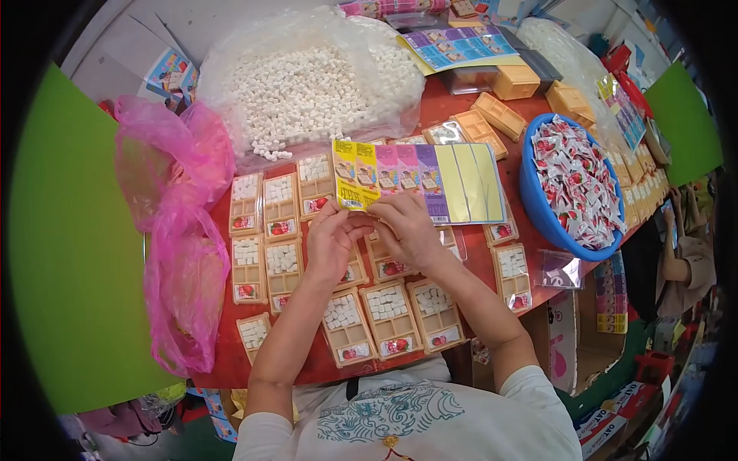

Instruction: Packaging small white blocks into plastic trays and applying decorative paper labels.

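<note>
A sheet of label stickers (407, 173), with yellow, pink and purple printed strips and bare pale-yellow strips at its right, lies over several trays. At its lower left edge my left hand (330, 242) is closed, fingertips pinching the yellow end. Close beside it, my right hand (409, 230) has bent fingers on the same edge; what lies between the fingertips is partly hidden. Under and around my forearms stand tan compartment trays (390, 311), holding small white cubes and a sachet with a strawberry picture. Some trays are covered by my hands and the sheet.
A large clear bag of white cubes (307, 92) lies at the back. On the right a blue basin (538, 203) holds many sachets. Pink plastic bags (188, 238) hang at the left. More tan trays (500, 115) and sticker sheets (461, 48) lie at the back on the red table (304, 365).
</note>
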Available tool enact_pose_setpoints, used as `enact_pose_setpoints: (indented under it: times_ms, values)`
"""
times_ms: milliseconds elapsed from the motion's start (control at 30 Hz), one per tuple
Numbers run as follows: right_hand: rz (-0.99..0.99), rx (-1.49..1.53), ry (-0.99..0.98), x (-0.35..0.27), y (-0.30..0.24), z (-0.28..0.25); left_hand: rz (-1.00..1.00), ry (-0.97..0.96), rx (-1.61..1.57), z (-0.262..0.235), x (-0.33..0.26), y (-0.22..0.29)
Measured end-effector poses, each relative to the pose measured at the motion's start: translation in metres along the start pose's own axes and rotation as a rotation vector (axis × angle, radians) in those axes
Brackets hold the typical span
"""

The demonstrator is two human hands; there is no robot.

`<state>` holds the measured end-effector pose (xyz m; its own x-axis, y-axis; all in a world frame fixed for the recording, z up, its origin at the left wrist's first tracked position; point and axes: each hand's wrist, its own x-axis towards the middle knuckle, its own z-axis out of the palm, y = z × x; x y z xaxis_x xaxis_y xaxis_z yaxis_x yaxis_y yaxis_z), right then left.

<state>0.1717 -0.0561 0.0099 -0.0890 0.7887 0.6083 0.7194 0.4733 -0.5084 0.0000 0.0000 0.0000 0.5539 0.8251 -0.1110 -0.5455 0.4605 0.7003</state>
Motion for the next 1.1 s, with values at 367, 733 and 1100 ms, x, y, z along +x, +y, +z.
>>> enact_pose_setpoints:
  times_ms: [367,733,1100]
  values:
    - [-0.068,-0.048,0.031,0.004,-0.006,0.005,0.088,0.143,0.041,0.021,0.003,-0.015]
    - [-0.028,-0.013,0.046,0.007,-0.004,0.009,0.120,0.164,0.142,0.018,0.004,-0.014]
    - [0.001,0.004,0.010,0.025,0.003,0.005,0.106,0.187,0.317,0.023,0.002,-0.010]
